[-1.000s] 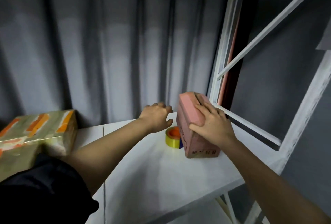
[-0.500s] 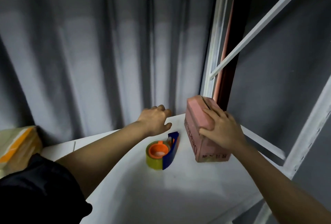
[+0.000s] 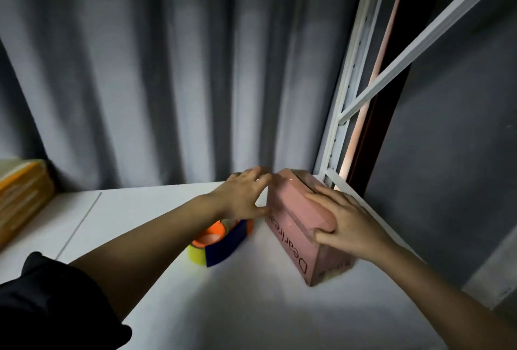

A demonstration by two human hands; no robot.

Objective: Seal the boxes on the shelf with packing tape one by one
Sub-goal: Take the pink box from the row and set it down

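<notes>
Steadying pink box at 3 o'clock on shelf: my right hand grasps top, left hand touches side, fingers relaxed. Tape dispenser untouched; no tape applied yet, sealing remains.

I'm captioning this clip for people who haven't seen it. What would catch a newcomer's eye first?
The pink box stands right of centre on the white shelf, with the right hand gripping its near top edge and the left hand touching its far side. Just left of it lies a tape dispenser, blue with an orange hub and a yellow roll.
</notes>
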